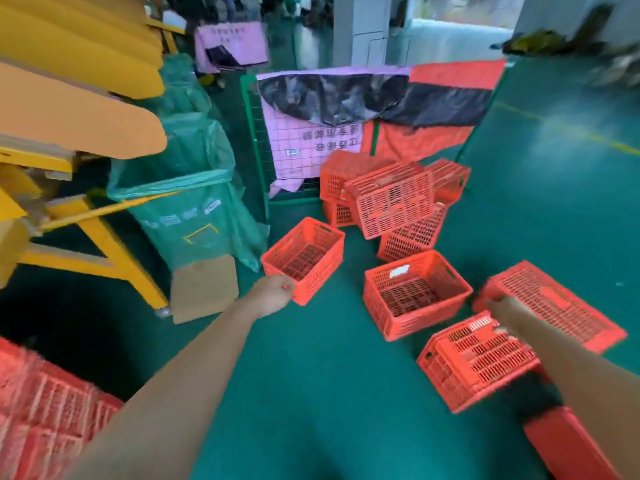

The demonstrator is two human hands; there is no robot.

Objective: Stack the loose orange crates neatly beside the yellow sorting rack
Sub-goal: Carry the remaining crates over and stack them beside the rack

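Head view: left hand [273, 294] grips the near rim of an upright orange slotted plastic crate [304, 254]. The right hand [507, 311] lies at the edge of an overturned orange plastic crate [561, 303], and I cannot tell its grip.

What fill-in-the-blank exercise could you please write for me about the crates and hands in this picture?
The left hand grips the rim of an upright orange crate, which is ____ inside.
A flat sheet of ____ sits at the foot of the green-bagged bin.
The wide crate beyond the right hand lies upside ____.
Missing words: empty; cardboard; down.
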